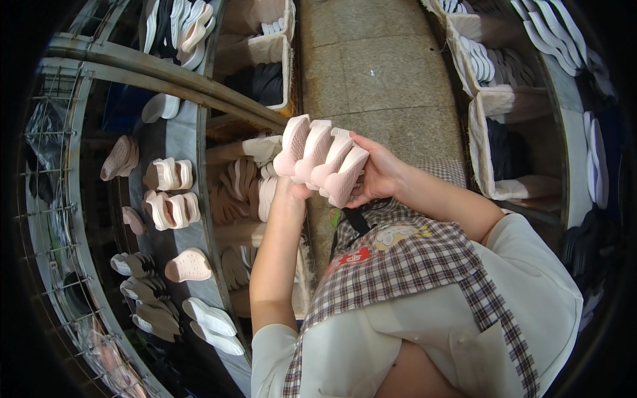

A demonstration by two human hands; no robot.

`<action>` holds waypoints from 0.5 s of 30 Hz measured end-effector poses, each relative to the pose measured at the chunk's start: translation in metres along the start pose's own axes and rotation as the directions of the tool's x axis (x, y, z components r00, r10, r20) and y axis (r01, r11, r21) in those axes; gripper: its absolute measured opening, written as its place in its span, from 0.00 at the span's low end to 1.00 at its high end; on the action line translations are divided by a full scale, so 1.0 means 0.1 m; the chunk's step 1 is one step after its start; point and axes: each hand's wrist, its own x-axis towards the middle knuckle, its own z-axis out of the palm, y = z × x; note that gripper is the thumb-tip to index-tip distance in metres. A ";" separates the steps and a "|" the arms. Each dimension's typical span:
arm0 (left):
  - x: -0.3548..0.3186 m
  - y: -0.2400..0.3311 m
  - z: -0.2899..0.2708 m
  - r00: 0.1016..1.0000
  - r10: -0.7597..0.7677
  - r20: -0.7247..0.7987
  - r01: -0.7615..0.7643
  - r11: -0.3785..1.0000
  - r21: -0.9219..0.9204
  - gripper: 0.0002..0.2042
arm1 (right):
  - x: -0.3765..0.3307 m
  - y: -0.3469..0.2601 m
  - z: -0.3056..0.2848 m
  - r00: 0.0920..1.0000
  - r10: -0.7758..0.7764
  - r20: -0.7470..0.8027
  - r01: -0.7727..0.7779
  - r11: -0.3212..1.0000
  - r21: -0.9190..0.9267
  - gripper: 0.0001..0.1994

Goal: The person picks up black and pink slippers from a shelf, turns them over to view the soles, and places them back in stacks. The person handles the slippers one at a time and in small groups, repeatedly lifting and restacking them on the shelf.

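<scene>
Both my hands hold a stack of several pale pink shoe soles [322,159] fanned out in front of my chest, treads facing up. My left hand [290,190] supports the stack from below at its left end. My right hand [375,174] grips the right end, thumb on top of the outermost sole. The soles hang above a cardboard box [255,151] that has more pink and beige soles standing on edge in it.
A grey conveyor belt [174,136] on the left carries pink, beige and white soles in small groups. Boxes of white and black soles [265,50] sit further ahead, and more boxes [494,113] line the right. A stone floor aisle [378,73] runs between.
</scene>
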 end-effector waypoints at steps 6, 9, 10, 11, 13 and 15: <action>-0.23 0.03 0.13 0.973 -0.167 0.158 0.219 0.884 -0.414 0.18 | 0.00 -0.03 0.12 0.993 -0.095 0.070 0.106 0.978 -0.180 0.32; -0.41 0.06 0.10 0.980 0.063 0.189 -0.020 0.975 -0.223 0.19 | -0.04 -0.05 0.26 0.917 -0.336 0.215 0.393 0.855 -0.338 0.31; -0.44 0.09 0.07 0.976 0.107 0.189 -0.066 0.976 -0.208 0.19 | -0.04 -0.05 0.32 0.872 -0.434 0.225 0.489 0.787 -0.376 0.31; -0.48 0.12 0.03 0.971 0.150 0.184 -0.113 0.974 -0.195 0.19 | -0.05 -0.05 0.38 0.816 -0.525 0.241 0.576 0.705 -0.413 0.31; -0.50 0.18 -0.05 0.959 0.223 0.174 -0.192 0.965 -0.177 0.19 | -0.10 -0.10 0.45 0.782 -0.531 0.326 0.622 0.646 -0.442 0.29; -0.51 0.22 -0.14 0.948 0.276 0.161 -0.251 0.955 -0.156 0.19 | -0.11 -0.12 0.51 0.735 -0.535 0.416 0.678 0.573 -0.460 0.29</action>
